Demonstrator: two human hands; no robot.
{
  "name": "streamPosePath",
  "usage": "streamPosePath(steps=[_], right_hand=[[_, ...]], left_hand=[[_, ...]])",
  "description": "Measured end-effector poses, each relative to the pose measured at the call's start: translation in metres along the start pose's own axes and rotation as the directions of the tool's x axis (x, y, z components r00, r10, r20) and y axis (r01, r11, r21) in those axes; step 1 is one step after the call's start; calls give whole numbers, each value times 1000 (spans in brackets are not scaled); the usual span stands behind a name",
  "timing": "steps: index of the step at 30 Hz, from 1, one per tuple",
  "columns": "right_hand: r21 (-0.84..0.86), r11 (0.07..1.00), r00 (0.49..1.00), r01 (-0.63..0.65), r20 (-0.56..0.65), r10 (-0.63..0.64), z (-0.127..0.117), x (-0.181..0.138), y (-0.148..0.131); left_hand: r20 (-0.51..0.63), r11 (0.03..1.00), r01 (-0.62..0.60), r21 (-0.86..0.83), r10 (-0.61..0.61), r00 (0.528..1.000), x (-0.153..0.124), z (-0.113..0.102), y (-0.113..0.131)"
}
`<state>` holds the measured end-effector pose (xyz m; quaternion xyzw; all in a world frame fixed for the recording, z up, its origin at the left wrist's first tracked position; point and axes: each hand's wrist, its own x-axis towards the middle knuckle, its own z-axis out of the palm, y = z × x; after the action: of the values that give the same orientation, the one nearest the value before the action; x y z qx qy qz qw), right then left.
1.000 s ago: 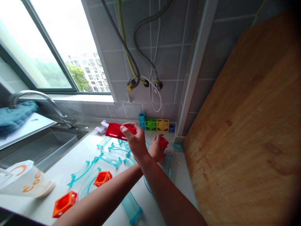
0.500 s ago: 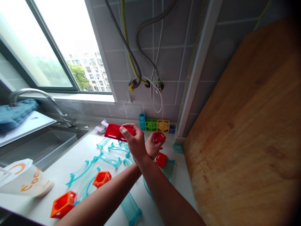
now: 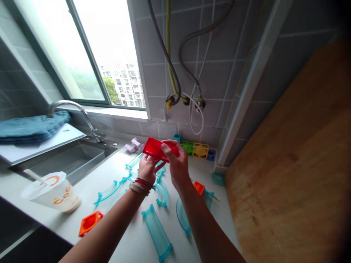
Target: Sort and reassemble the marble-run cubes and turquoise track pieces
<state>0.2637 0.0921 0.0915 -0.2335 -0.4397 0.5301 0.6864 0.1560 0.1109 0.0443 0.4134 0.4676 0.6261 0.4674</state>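
Note:
A red toy block piece with hollow sides is held up in front of me, above the white counter. My right hand grips its right part, thumb on top and fingers wrapped behind. My left hand is closed at its underside, with the thumb near the left end and fingers reaching under it. Whether the red piece is one body or several joined blocks is hidden by my hands. Several clear teal track pieces lie below, including a straight track and a curved track.
Orange blocks lie at left and right. Green blocks, yellow blocks and lilac pieces stand by the wall. A drink cup, sink and faucet are left; a wooden board stands right.
My arms have uncrossed. My left hand moved from right to left, bringing its single red block to the red piece in my right hand. The view has turned slightly left.

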Motion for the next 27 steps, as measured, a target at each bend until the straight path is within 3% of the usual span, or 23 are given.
streamPosePath(steps=[3, 7, 10, 12, 17, 22, 25, 27], right_hand=[[-24, 998, 998, 53, -22, -53, -4, 1, -5], [-11, 1000, 999, -9, -53, 9, -5, -1, 1], [-23, 998, 998, -58, -36, 58, -3, -7, 9], [-74, 996, 999, -53, 8, 53, -1, -11, 12], [-193, 981, 989, -35, 131, 61, 1, -20, 16], [-254, 965, 987, -69, 122, 102, -3, -22, 23], [-252, 964, 987, -91, 107, 121, -4, -24, 28], [-237, 965, 985, -116, 99, 143, -2, -25, 32]], left_hand=[[-108, 988, -3, -156, -14, 994, -24, -40, 23], [-159, 920, 44, -390, -114, 981, -52, -72, 47], [-280, 902, -64, -427, -65, 958, -54, -87, 62], [-320, 895, -136, -424, -7, 948, -49, -94, 72], [-262, 897, -179, -405, 73, 962, -43, -100, 82], [-294, 887, -284, -364, 180, 939, -42, -103, 78], [-341, 875, -312, -369, 185, 922, -38, -109, 76], [-319, 881, -275, -386, 153, 935, -37, -115, 72]])
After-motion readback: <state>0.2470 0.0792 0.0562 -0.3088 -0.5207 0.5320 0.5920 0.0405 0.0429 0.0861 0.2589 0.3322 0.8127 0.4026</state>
